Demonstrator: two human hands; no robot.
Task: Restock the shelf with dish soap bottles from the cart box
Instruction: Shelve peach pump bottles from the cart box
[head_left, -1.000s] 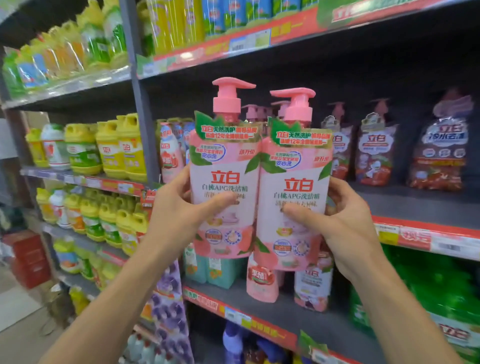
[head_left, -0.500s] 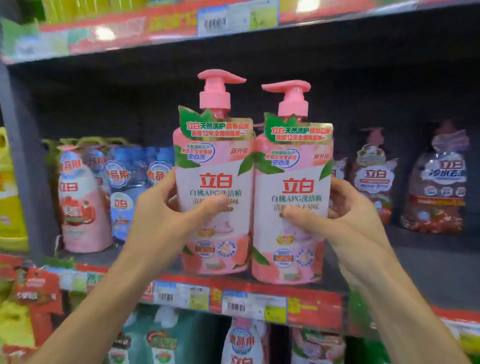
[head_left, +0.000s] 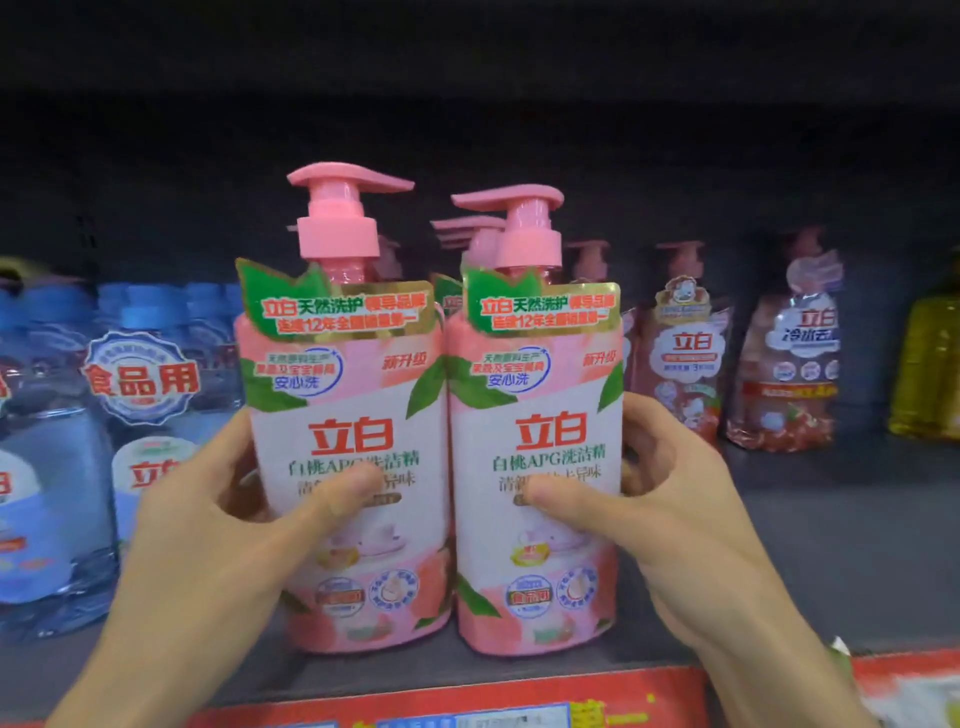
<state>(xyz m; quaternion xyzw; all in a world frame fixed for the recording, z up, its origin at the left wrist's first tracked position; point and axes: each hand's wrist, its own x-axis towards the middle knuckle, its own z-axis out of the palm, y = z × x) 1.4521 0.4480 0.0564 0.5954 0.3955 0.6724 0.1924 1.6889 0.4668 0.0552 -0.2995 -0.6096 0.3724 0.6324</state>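
Far left on the shelf (head_left: 857, 561): blue bottles (head_left: 140, 415) with round labels, standing at the front. Left hand (head_left: 218, 540) wraps the left pink bottle (head_left: 345, 467), thumb across the front label, fingers round the side. That bottle is upright, base at the shelf's front part; contact with the board unclear. Touching its right side is the right pink bottle (head_left: 537, 467), also upright, gripped by the right hand (head_left: 670, 514), thumb on the label, fingers behind. Both have pink pump heads. More pink pumps (head_left: 467, 234) show just behind them. Right of the hand, further back: two darker reddish bottles (head_left: 685, 358), blurred. Far right edge: a yellow bottle (head_left: 930, 364). Red price strip (head_left: 467, 701) runs along the shelf's front edge below.
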